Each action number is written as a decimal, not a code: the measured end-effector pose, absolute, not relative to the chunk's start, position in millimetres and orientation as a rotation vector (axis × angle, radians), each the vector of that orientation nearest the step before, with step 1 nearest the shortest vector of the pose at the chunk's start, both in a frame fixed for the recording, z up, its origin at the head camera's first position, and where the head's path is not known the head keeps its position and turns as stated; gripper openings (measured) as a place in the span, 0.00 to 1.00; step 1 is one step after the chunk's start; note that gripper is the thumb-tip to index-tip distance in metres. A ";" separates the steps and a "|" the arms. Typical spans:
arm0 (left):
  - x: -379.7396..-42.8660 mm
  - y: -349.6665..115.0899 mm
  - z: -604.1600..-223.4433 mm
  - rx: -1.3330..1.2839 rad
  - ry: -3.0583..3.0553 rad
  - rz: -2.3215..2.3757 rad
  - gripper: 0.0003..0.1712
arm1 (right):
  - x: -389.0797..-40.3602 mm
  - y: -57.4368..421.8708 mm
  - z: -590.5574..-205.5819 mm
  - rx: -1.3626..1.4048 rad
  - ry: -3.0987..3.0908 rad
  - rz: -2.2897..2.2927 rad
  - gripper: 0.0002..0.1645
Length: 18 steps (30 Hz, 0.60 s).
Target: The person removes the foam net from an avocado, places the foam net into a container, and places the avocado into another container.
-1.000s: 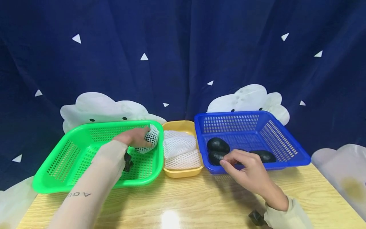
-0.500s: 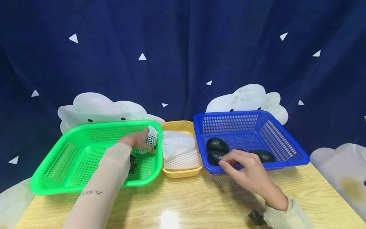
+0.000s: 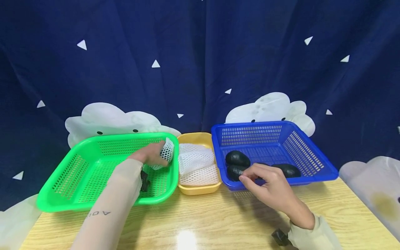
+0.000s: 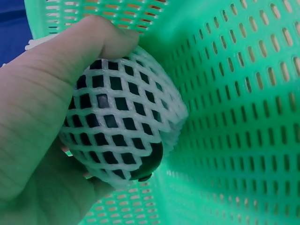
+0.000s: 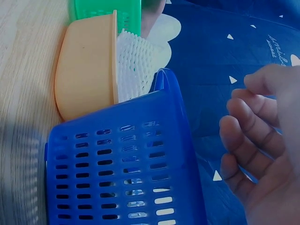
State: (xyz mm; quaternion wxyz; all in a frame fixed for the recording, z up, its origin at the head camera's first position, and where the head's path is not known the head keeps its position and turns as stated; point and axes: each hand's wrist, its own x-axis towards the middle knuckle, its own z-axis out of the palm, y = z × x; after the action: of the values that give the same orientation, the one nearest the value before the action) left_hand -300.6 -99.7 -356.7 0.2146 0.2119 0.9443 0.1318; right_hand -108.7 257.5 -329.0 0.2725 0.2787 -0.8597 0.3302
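My left hand [image 3: 150,154] reaches into the right end of the green basket [image 3: 106,205]. Its thumb and fingers curl round a dark avocado in a white foam net [image 4: 117,112], beside the basket's slotted wall. Bare dark skin with a small stem nub shows at the net's end in the left wrist view. My right hand [image 3: 272,185] hovers at the front rim of the blue basket [image 3: 315,178], fingers loosely curled with nothing in them. Near its fingertips lie several bare avocados [image 3: 238,158], partly hidden by the hand.
Between the two baskets stands a yellow bin [image 3: 200,190] with white foam nets [image 3: 197,159] piled in it. All three containers rest on a wooden table [image 3: 218,222]. Behind them hangs a dark blue curtain [image 3: 187,69] with white clouds and triangles.
My left hand and forearm have shifted slightly to the right within the green basket, still around the netted avocado. The right hand stays in place.
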 end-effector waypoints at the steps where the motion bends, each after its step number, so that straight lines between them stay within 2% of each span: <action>1: -300.3 -100.2 -355.5 0.585 2.620 0.362 0.60 | -108.3 257.4 -328.5 0.750 -2.317 0.890 0.15; 8: -296.3 -105.6 -346.1 0.549 2.668 0.365 0.58 | -106.1 256.5 -325.6 0.739 -2.364 0.910 0.13; 18: -286.6 -116.2 -327.3 0.786 2.709 0.574 0.38 | -103.3 257.5 -324.1 0.706 -2.410 0.895 0.11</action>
State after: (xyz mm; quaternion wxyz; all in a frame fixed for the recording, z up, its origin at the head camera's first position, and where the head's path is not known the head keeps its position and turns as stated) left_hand -286.6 -116.2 -327.3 0.1309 0.2706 0.9330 0.1978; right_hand -103.3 257.5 -324.1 0.2356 0.2573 -0.8785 0.3263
